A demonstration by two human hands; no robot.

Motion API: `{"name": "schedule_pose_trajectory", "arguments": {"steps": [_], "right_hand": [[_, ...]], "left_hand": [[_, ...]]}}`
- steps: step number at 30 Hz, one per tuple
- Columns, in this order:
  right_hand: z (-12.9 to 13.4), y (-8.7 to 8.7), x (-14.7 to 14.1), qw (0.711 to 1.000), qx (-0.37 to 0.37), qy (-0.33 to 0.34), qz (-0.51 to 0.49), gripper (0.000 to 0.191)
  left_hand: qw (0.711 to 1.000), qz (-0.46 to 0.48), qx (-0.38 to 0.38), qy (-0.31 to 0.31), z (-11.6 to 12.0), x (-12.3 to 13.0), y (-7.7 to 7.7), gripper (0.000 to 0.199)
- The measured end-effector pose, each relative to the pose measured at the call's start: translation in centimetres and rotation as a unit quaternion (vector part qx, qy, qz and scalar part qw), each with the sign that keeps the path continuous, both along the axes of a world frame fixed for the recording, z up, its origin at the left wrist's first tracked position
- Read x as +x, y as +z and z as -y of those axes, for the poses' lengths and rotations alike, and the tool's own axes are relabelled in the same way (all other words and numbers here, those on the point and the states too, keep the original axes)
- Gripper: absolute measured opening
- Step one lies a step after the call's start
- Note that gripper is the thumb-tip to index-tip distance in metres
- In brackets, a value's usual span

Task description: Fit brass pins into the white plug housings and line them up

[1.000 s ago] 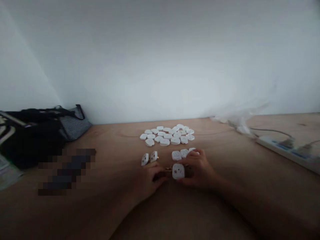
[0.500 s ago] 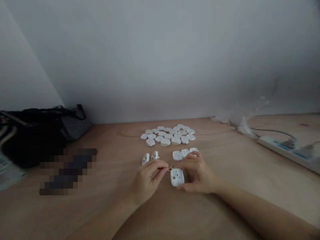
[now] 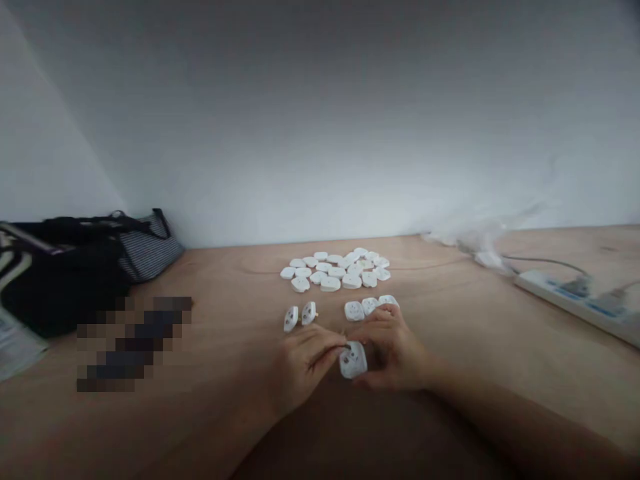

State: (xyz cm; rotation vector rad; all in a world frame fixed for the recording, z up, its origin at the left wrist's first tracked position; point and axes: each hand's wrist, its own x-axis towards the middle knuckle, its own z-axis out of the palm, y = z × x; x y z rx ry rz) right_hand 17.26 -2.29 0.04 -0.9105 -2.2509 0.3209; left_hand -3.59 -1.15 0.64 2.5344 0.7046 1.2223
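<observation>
"What's biggest?"
"The brown wooden table [image 3: 465,333], with a black fabric bag [image 3: 65,287] at left and a long white power strip [image 3: 539,285] at right."
"Next?"
"A cluster of white plastic pieces [image 3: 330,285], beyond both hands."
"And the fingers?"
"The right hand [image 3: 395,350] is partly open, thumb and fingers gripping a rounded-square white plastic piece [image 3: 353,365] between the hands. The left hand [image 3: 305,360] pinches nearly closed on a small dark sliver [image 3: 347,347] at that piece's upper edge; its material I can't tell."
</observation>
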Motion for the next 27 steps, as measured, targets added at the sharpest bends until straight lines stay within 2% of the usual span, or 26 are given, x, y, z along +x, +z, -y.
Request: {"name": "schedule_pose_trajectory", "arguments": {"steps": [7, 11, 17, 19, 23, 27], "right_hand": [[-0.1, -0.3, 0.0, 1.0, 0.008, -0.001, -0.005, 0.046], [0.0, -0.2, 0.0, 1.0, 0.002, 0.0, -0.01, 0.045], [0.0, -0.3, -0.1, 1.0, 0.015, -0.008, -0.004, 0.045], [-0.1, -0.4, 0.0, 1.0, 0.019, -0.02, -0.001, 0.045], [-0.2, -0.3, 0.3, 1.0, 0.018, -0.022, 0.001, 0.046], [-0.3, -0.3, 0.3, 1.0, 0.01, -0.024, -0.008, 0.054]], "left_hand": [[1.0, -0.004, -0.006, -0.007, 0.0, 0.1, -0.4, 0.013], [0.999, 0.02, 0.016, -0.021, -0.3, 0.1, -0.7, 0.014], [0.997, -0.066, 0.039, -0.02, 0.0, -0.1, 0.2, 0.015], [0.997, -0.066, 0.024, -0.008, 0.2, -0.3, 0.3, 0.024], [0.997, -0.063, -0.046, 0.015, 0.1, -0.6, 0.1, 0.056], [0.993, -0.092, -0.077, 0.023, -0.2, -0.5, -0.4, 0.065]]}}
